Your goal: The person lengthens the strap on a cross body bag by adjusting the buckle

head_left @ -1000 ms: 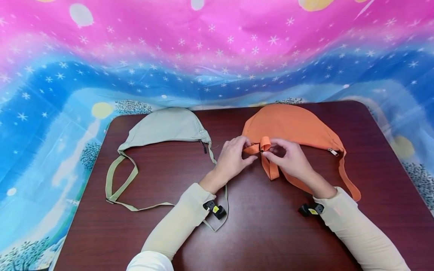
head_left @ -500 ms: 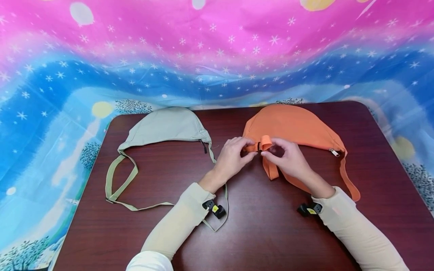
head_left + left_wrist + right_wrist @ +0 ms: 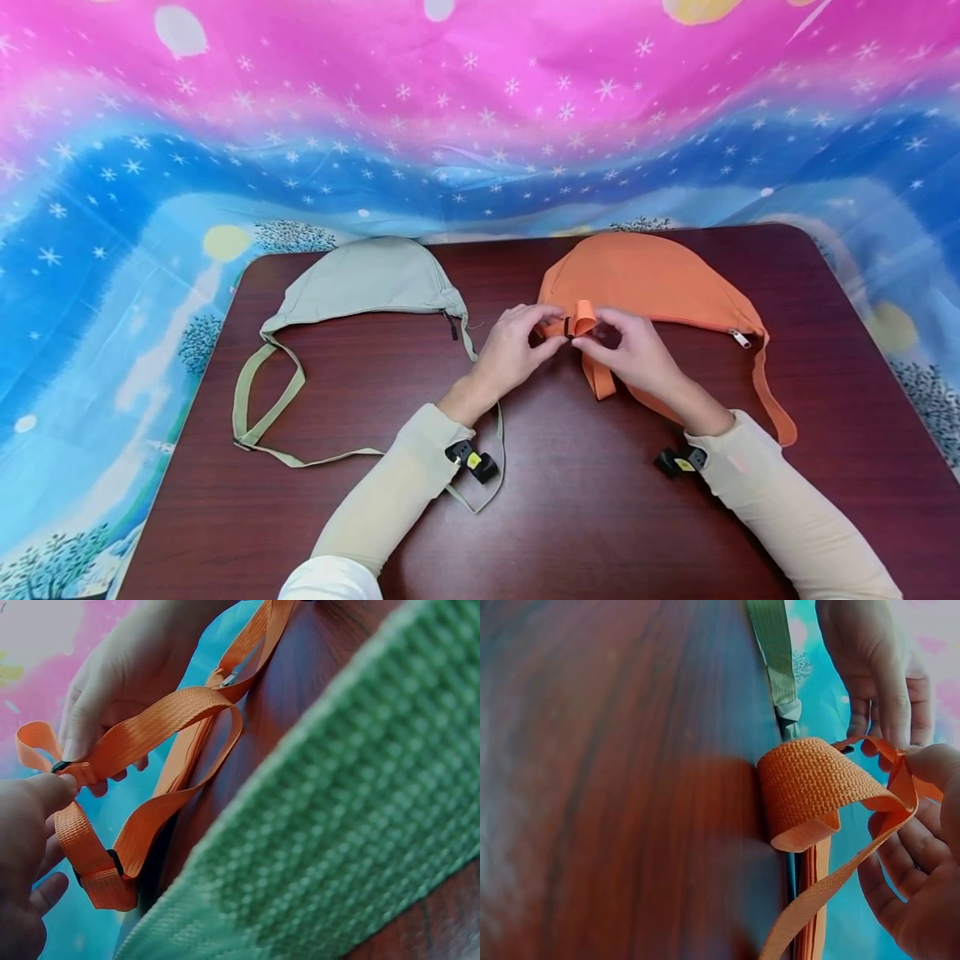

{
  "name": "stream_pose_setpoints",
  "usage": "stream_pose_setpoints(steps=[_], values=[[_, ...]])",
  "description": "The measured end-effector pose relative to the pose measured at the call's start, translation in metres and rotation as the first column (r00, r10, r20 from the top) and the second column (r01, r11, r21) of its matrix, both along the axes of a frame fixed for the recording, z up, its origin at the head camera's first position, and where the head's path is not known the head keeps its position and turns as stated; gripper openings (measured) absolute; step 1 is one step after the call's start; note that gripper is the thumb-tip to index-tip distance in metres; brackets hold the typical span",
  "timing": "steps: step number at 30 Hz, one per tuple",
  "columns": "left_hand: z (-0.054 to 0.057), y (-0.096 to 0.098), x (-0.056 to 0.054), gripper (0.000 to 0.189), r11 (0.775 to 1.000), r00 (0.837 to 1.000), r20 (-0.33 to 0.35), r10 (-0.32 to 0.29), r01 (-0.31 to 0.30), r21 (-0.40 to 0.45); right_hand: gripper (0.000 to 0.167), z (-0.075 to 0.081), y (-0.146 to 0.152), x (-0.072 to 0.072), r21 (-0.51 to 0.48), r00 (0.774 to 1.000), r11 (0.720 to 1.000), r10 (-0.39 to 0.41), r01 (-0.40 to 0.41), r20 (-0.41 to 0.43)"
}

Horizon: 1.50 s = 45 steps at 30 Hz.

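Note:
Both hands are at the orange strap (image 3: 585, 318) of an orange waist bag (image 3: 645, 275). My left hand (image 3: 512, 354) pinches the strap between thumb and fingers beside a black slider buckle (image 3: 568, 327). On the other side of that buckle, my right hand (image 3: 641, 350) pinches the strap, with a small loop standing up between the hands. In the left wrist view, a second black slider (image 3: 115, 862) sits lower on the strap. The right wrist view shows a wide strap fold (image 3: 814, 791) hanging beside the right hand (image 3: 930, 870). Fingers partly hide the buckle.
A pale green waist bag (image 3: 367, 283) lies at the table's left, its strap (image 3: 273, 400) looped towards the front and passing under the left forearm. The orange bag's zipper pull (image 3: 739, 337) is at its right end. A printed cloth (image 3: 480, 125) hangs behind the dark table (image 3: 570, 500).
The black buckle and the small strap loop have shifted slightly left, and the buckle has turned more upright. The right hand has moved a little left with them. Both bags stay in place.

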<state>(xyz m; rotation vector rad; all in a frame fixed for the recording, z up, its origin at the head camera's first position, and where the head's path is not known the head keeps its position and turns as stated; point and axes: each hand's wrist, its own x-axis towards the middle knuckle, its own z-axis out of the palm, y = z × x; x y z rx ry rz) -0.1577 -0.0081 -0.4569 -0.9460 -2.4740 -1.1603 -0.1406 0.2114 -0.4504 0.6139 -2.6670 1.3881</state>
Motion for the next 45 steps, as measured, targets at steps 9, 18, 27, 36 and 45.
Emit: stream_pose_setpoints(steps=[9, 18, 27, 36, 45], values=[[0.002, 0.0, -0.001, 0.035, 0.997, 0.996, 0.054, -0.078, 0.077, 0.005, 0.023, 0.001, 0.003, 0.0, 0.028, 1.0, 1.0, 0.007, -0.007, 0.0], [0.003, 0.0, -0.002, 0.035, 0.998, 0.994, 0.084, -0.07, 0.07, 0.006, 0.033, 0.005, 0.001, 0.001, 0.02, 1.0, 1.0, -0.014, 0.014, 0.014], [0.005, 0.0, -0.003, 0.029, 0.996, 0.987, 0.136, -0.09, 0.088, 0.018, 0.035, 0.008, 0.001, 0.001, -0.048, 1.0, 0.999, -0.008, 0.009, 0.026], [0.009, -0.001, -0.005, 0.028, 0.992, 0.976, 0.178, -0.121, 0.116, 0.041, 0.029, 0.017, 0.028, 0.011, 0.052, 0.981, 0.999, -0.012, 0.002, 0.195], [0.011, -0.002, -0.003, 0.03, 0.993, 0.978, 0.175, -0.117, 0.112, 0.039, 0.035, 0.019, 0.048, 0.019, 0.19, 0.904, 0.977, 0.007, -0.098, 0.428]])
